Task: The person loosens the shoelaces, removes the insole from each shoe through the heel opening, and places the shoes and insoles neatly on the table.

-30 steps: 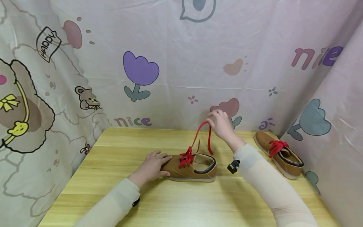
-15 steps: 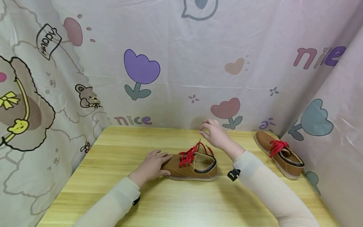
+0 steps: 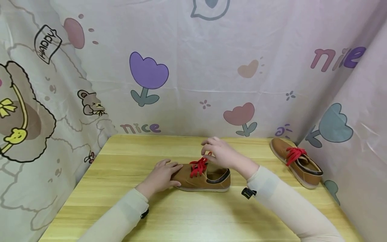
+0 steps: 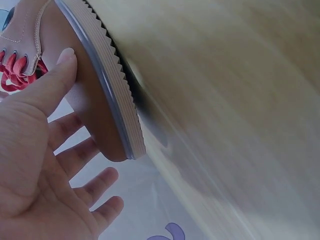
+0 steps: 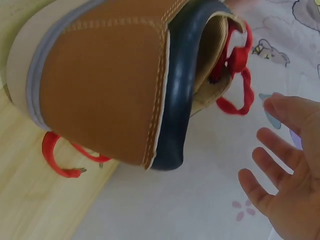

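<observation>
A brown shoe [image 3: 187, 181] stands on the wooden table, toe to the left. Its red laces [image 3: 198, 169] lie loosely over the tongue. My left hand [image 3: 159, 176] holds the toe, the thumb [image 4: 65, 70] on the near side and two fingers behind it. Over the shoe's opening, close to the laces, hovers my right hand [image 3: 222, 154], its fingers loosely bent with nothing between them. The right wrist view shows the dark padded collar [image 5: 175, 100] and a red lace end [image 5: 50, 155] hanging down beside the heel onto the table.
A second brown shoe [image 3: 305, 171] with tied red laces [image 3: 295, 154] sits at the table's right edge. A patterned curtain [image 3: 187, 67] hangs behind the table [image 3: 130, 151] and along both sides.
My right hand let go of the raised lace, which dropped behind the shoe. The hand then moved down and left toward the laces. My left hand stayed on the toe.
</observation>
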Demonstrator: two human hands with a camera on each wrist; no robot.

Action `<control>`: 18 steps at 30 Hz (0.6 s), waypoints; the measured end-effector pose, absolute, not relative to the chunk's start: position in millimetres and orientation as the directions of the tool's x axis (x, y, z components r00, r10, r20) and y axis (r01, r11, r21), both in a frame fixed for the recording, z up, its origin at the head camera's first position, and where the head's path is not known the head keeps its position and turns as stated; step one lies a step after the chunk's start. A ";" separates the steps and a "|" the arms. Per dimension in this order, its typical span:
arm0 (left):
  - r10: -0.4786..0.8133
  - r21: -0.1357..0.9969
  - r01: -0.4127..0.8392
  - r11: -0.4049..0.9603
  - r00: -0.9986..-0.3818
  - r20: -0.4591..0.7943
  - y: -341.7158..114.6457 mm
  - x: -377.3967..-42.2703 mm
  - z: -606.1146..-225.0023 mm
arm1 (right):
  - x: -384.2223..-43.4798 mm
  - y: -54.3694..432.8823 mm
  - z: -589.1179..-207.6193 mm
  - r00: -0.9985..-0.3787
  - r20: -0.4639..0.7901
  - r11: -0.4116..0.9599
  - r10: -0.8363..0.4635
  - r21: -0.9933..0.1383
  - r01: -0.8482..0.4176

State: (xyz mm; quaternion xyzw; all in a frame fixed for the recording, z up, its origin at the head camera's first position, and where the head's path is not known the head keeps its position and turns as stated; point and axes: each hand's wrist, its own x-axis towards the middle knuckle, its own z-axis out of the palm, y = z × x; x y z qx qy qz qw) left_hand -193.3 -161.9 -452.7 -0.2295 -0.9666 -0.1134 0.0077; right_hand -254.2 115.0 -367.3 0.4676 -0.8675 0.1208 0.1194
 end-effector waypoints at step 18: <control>0.438 0.222 0.444 0.868 -0.896 0.076 -162.7 -191.7 -453.2 | -240.9 112.0 -377.5 -0.500 0.159 0.488 -0.852 -0.109 -0.866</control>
